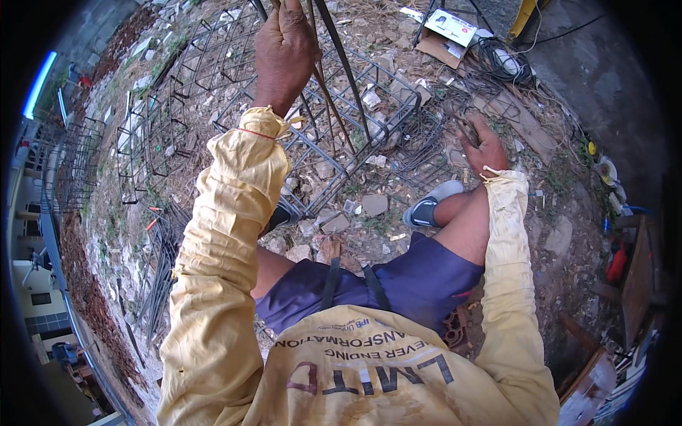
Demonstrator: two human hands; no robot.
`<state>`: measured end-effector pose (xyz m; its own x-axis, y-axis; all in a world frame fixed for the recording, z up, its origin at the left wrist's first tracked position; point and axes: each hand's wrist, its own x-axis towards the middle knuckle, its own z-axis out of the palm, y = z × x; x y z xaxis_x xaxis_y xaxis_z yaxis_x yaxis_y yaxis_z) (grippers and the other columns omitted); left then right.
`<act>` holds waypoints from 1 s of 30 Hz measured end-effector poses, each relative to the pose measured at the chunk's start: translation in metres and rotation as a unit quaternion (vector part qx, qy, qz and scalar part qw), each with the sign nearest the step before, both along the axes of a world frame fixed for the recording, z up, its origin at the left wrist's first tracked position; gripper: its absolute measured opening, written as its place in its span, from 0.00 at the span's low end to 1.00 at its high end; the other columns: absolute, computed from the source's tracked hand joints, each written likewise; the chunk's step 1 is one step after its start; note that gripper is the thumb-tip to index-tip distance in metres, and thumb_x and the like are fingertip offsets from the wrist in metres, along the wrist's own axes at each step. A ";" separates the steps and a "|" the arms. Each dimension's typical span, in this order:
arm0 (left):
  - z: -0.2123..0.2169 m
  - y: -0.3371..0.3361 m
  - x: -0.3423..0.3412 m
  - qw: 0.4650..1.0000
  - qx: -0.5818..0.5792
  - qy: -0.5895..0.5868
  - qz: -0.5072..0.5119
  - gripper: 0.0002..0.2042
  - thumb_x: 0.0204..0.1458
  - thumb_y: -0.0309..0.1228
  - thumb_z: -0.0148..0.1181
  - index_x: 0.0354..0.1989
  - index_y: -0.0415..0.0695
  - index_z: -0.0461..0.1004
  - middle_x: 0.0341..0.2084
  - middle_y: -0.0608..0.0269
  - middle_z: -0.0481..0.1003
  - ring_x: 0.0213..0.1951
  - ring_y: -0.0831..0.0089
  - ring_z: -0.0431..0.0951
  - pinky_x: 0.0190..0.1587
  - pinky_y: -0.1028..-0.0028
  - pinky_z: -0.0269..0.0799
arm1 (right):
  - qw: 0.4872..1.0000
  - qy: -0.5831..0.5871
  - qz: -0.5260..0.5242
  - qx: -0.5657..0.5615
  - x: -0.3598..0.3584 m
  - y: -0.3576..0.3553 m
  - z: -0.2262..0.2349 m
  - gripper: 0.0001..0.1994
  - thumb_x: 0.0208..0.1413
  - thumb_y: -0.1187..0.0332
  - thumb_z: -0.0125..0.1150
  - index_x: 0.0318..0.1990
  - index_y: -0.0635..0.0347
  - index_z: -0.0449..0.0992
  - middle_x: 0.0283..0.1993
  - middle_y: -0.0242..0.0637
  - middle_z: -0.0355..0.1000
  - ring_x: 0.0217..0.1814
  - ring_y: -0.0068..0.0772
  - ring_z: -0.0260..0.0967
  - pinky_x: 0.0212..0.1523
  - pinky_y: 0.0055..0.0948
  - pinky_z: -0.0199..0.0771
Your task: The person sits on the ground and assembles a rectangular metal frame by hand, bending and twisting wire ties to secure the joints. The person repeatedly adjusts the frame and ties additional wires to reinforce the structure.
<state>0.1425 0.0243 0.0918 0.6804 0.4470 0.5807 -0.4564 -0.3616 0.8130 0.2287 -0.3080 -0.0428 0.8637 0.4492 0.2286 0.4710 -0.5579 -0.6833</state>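
Steel rods (334, 85), dark and thin, rise toward the upper edge of the head view; the left hand (284, 46) is clenched around their upper part. They stand in or just before the near end of a long rebar cage (312, 135) lying across rubble-strewn ground (355, 213); which, I cannot tell.

Right hand (484, 150): lower, out to the right, fingers spread over a tangle of thin dark wire or small bent steel pieces (426, 142) on the ground. It looks released, touching or just above the tangle; whether it pinches anything I cannot tell.

Both forearms wear loose pale-yellow sleeves (234, 199) tied at the wrist. One foot in a grey slip-on shoe (430, 207) rests just beside the cage end. More cages (153, 135) lie to the left; cardboard (444, 32) and coiled cable (501, 64) lie at the upper right.

Risks, as judged:
- Bare hands on cut steel: rod ends and wire tips could puncture or scrape if the grip slides.
- Rods held by one hand only: they could tilt or spring loose from the clenched hand and strike the other arm.
- Loose sleeve cloth could catch on cage stirrups.
- Uneven rubble underfoot: the shoe could slip and shift the cage.
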 end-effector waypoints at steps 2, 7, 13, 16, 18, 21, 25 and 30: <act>-0.002 -0.001 0.001 1.000 -0.016 -0.007 -0.009 0.18 0.69 0.47 0.38 0.30 0.49 0.64 0.14 0.74 0.58 0.17 0.83 0.59 0.19 0.79 0.56 | 0.995 0.080 0.045 -0.035 0.002 0.003 0.005 0.21 0.58 0.60 0.63 0.55 0.60 0.73 0.50 0.51 0.75 0.55 0.45 0.73 0.56 0.38 0.68; -0.002 0.016 -0.001 0.987 -0.066 0.015 -0.148 0.24 0.65 0.56 0.42 0.25 0.48 0.58 0.16 0.71 0.57 0.19 0.78 0.57 0.24 0.73 0.59 | 0.992 0.061 0.071 -0.084 0.003 0.010 -0.004 0.21 0.57 0.60 0.64 0.54 0.62 0.74 0.49 0.51 0.76 0.53 0.49 0.74 0.55 0.39 0.69; -0.005 0.004 0.001 0.985 -0.133 0.024 -0.109 0.29 0.61 0.63 0.44 0.20 0.50 0.54 0.15 0.72 0.52 0.19 0.78 0.51 0.23 0.73 0.53 | 0.986 0.075 0.093 -0.120 -0.001 0.013 0.001 0.19 0.56 0.61 0.64 0.53 0.60 0.74 0.46 0.52 0.76 0.50 0.54 0.74 0.52 0.41 0.69; -0.006 0.006 0.003 0.986 -0.123 0.029 -0.109 0.31 0.59 0.65 0.43 0.19 0.51 0.54 0.15 0.72 0.51 0.19 0.78 0.50 0.23 0.72 0.52 | 0.987 0.075 0.090 -0.111 -0.002 0.011 -0.001 0.19 0.57 0.61 0.64 0.52 0.60 0.74 0.45 0.52 0.76 0.49 0.52 0.74 0.51 0.40 0.69; -0.006 0.004 0.003 0.988 -0.115 0.035 -0.092 0.32 0.58 0.68 0.41 0.18 0.51 0.54 0.15 0.72 0.50 0.19 0.77 0.50 0.23 0.73 0.51 | 0.988 0.068 0.089 -0.103 0.001 0.008 -0.008 0.19 0.57 0.59 0.64 0.52 0.57 0.74 0.46 0.50 0.77 0.49 0.54 0.74 0.49 0.43 0.71; -0.005 0.007 0.000 0.969 -0.199 -0.010 -0.145 0.22 0.68 0.52 0.39 0.23 0.53 0.60 0.14 0.75 0.54 0.17 0.82 0.55 0.19 0.78 0.51 | 0.989 0.067 0.085 -0.099 0.003 0.006 -0.013 0.19 0.57 0.58 0.64 0.52 0.56 0.74 0.46 0.49 0.77 0.50 0.55 0.75 0.48 0.44 0.72; -0.002 0.000 0.001 0.974 -0.199 -0.010 -0.109 0.24 0.67 0.54 0.38 0.20 0.55 0.56 0.14 0.77 0.51 0.17 0.81 0.52 0.20 0.77 0.49 | 0.985 0.092 0.072 -0.125 -0.001 0.012 -0.002 0.19 0.56 0.58 0.64 0.52 0.57 0.74 0.45 0.50 0.77 0.49 0.56 0.75 0.47 0.44 0.72; -0.001 -0.002 -0.003 0.987 -0.152 0.045 -0.026 0.25 0.68 0.54 0.35 0.21 0.52 0.59 0.13 0.74 0.56 0.15 0.79 0.56 0.19 0.75 0.52 | 0.987 0.056 0.081 -0.124 0.000 0.012 -0.009 0.18 0.56 0.59 0.64 0.51 0.55 0.74 0.43 0.50 0.78 0.48 0.58 0.74 0.46 0.45 0.72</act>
